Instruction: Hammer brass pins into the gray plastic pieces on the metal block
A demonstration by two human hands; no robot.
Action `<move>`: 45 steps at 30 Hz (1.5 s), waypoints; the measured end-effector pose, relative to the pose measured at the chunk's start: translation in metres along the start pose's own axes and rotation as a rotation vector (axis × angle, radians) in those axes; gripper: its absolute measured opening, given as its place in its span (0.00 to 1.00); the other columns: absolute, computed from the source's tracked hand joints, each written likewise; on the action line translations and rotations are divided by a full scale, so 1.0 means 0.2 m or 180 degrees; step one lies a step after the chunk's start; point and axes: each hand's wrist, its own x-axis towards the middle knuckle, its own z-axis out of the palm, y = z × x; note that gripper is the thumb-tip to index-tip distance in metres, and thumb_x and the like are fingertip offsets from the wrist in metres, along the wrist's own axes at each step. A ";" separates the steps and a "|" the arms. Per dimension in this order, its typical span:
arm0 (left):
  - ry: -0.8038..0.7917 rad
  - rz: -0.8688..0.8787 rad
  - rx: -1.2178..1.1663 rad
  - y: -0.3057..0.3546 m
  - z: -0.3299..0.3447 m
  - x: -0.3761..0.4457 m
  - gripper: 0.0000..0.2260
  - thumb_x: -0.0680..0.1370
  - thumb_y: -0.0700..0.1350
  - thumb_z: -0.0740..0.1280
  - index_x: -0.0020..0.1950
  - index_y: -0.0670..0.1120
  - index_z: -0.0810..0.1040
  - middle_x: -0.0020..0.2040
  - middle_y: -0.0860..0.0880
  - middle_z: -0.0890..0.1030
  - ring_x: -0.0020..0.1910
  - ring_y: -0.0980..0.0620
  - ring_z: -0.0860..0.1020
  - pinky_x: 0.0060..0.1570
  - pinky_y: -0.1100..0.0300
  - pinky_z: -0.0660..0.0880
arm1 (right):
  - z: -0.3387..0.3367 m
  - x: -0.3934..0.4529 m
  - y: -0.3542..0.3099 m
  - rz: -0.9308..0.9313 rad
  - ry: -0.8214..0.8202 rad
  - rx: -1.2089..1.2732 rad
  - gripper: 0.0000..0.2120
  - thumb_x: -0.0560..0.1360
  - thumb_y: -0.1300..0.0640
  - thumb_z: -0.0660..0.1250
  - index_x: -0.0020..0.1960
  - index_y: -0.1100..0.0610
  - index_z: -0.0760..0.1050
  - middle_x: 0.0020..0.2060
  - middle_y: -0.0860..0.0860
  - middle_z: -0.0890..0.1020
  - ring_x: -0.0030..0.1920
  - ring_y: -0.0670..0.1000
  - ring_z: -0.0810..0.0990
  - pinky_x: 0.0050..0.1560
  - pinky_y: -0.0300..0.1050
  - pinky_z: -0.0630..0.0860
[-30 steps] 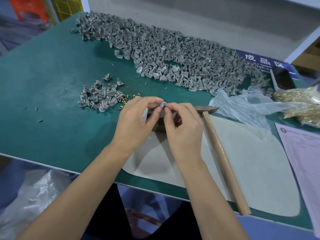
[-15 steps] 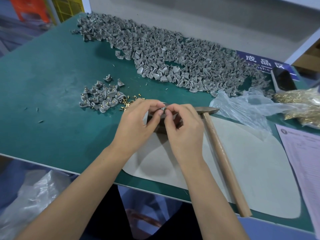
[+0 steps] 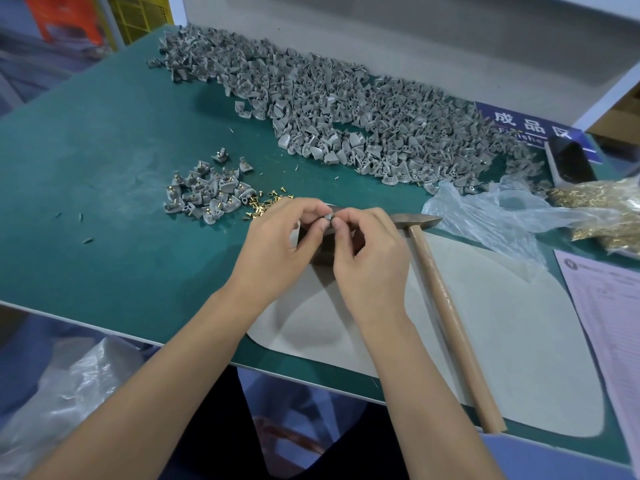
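My left hand (image 3: 280, 247) and my right hand (image 3: 369, 258) meet fingertip to fingertip over the dark metal block (image 3: 320, 252), which they mostly hide. Between the fingertips sits one small gray plastic piece (image 3: 327, 216), pinched by both hands. Whether a pin is in it I cannot tell. Loose brass pins (image 3: 261, 202) lie on the green mat just left of my left hand. A wooden-handled hammer (image 3: 446, 317) lies flat to the right of my right hand, its metal head beside the block.
A big heap of gray plastic pieces (image 3: 346, 112) runs along the back of the table. A smaller pile with brass pins fitted (image 3: 207, 195) lies at the left. Clear plastic bag (image 3: 491, 216), bag of brass pins (image 3: 602, 209), dark phone (image 3: 569, 162) and paper sheet (image 3: 609, 313) crowd the right.
Both hands stay together over the block; the fingertips have worked slightly on the small gray piece. The hammer has not moved.
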 end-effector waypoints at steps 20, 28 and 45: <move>0.0103 -0.0341 -0.0387 0.04 -0.02 0.00 0.07 0.78 0.40 0.73 0.55 0.50 0.83 0.45 0.63 0.83 0.45 0.67 0.79 0.50 0.74 0.72 | 0.03 0.00 0.00 0.0183 0.0204 0.0438 0.04 0.79 0.63 0.71 0.47 0.57 0.83 0.42 0.48 0.83 0.43 0.49 0.81 0.44 0.47 0.77; 0.0062 -0.0560 -0.0503 0.02 -0.02 0.00 0.07 0.79 0.40 0.72 0.54 0.49 0.82 0.47 0.58 0.84 0.45 0.63 0.80 0.51 0.68 0.75 | 0.01 0.05 0.02 0.0051 -0.0225 0.0348 0.04 0.79 0.65 0.71 0.49 0.59 0.84 0.43 0.49 0.83 0.43 0.47 0.78 0.44 0.47 0.76; -0.0086 -0.0414 -0.0375 0.01 -0.02 0.00 0.06 0.79 0.39 0.71 0.55 0.46 0.82 0.47 0.52 0.85 0.45 0.61 0.79 0.52 0.66 0.75 | -0.03 0.07 0.04 -0.0338 -0.0315 -0.0017 0.03 0.78 0.64 0.72 0.49 0.60 0.85 0.42 0.51 0.83 0.43 0.52 0.79 0.44 0.47 0.75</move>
